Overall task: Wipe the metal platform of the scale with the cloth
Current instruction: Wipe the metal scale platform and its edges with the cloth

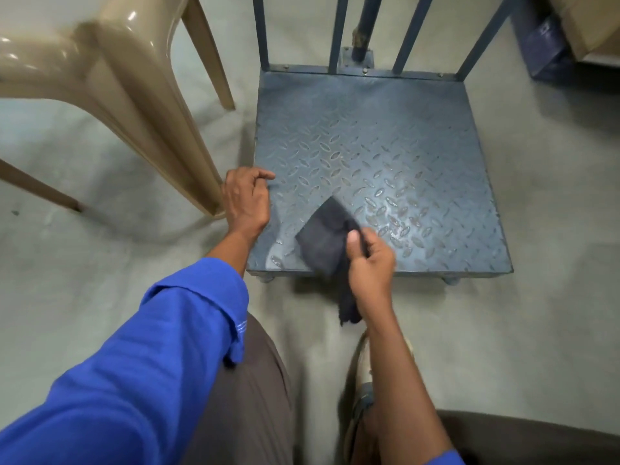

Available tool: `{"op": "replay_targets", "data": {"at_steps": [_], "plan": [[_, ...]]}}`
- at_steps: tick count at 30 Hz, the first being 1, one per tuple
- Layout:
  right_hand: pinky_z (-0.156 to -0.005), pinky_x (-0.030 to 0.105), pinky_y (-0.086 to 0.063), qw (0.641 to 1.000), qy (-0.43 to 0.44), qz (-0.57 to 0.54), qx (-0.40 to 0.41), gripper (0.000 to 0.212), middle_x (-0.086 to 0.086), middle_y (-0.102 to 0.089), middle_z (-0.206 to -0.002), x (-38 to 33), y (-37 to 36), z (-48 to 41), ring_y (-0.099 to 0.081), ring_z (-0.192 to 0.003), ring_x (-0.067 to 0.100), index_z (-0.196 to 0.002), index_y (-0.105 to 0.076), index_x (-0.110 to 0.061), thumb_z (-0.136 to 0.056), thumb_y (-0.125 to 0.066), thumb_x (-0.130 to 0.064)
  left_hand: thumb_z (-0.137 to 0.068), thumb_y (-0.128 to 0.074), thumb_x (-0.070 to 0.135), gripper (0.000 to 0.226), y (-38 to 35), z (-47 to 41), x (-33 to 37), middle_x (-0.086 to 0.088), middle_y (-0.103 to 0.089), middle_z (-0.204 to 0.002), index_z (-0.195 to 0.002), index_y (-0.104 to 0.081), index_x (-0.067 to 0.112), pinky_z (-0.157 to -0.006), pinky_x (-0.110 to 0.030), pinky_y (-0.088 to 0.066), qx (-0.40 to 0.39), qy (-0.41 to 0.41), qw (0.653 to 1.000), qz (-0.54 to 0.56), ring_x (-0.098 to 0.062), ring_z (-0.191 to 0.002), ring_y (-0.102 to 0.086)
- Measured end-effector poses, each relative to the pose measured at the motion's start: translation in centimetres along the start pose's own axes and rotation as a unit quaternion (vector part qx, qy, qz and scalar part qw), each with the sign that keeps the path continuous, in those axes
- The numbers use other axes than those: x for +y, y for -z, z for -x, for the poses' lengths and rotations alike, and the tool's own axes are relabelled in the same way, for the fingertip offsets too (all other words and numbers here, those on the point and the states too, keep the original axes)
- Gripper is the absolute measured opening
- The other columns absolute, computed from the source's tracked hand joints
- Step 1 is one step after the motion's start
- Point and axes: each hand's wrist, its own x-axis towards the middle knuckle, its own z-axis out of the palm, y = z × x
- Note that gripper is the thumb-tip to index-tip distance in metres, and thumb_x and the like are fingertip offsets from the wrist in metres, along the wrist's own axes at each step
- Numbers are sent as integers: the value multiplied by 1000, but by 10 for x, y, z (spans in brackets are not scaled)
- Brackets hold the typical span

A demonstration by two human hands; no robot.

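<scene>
The scale's blue-grey metal platform (379,156) with a raised diamond pattern lies on the floor ahead of me. My right hand (369,260) grips a dark cloth (323,236) over the platform's near edge; one end of the cloth spreads on the plate, the other hangs down below my hand. My left hand (246,199) hovers at the platform's near left edge with its fingers loosely curled and nothing in it. It sits right beside a chair leg; whether it touches the leg is unclear.
A beige plastic chair (127,82) stands close to the left of the scale. Blue upright bars (337,35) rise from the platform's far edge. A cardboard box (583,25) and a dark blue object sit at the back right. My shoe (365,374) rests on the grey floor.
</scene>
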Motion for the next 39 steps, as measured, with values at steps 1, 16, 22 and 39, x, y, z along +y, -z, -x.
{"op": "replay_targets", "data": {"at_steps": [1,16,22,39], "plan": [[-84,45,-56,998,10,19,55,15,-10,-68,-85,-10,11,-12,-62,-84,12,-100,-72,-22,-101,-59,-29,-89,-51,13,32,-4,-1,3,-3,-77,-106,-95,-81,21,-99,-39,-46,-1,-10,1000,-13,-28,-112,-60],[-85,32,-50,985,93,136,46,23,6,-76,-109,-5,-19,-95,-67,-96,18,-118,-73,-23,-108,-53,-26,-96,-56,29,55,-75,-14,16,-2,-34,-170,-151,-54,21,-132,-43,-3,-134,-133,972,-139,-24,-162,-18],[-93,25,-45,930,-26,-14,366,31,10,-74,-122,-37,19,-183,-68,-112,26,-126,-71,-7,-110,-50,-23,-94,-57,34,49,-88,-40,22,-5,-45,-164,-140,-63,20,-132,-37,-3,-117,-169,970,-127,-25,-160,-26],[-102,18,-41,948,160,261,-85,36,-2,-71,-134,-49,-52,-315,-62,-127,16,-128,-72,-32,-104,-55,-11,-98,-43,27,59,-113,-57,33,-1,-33,-171,-156,-41,16,-133,-44,-6,-88,-179,959,-200,-17,-162,-16]]}}
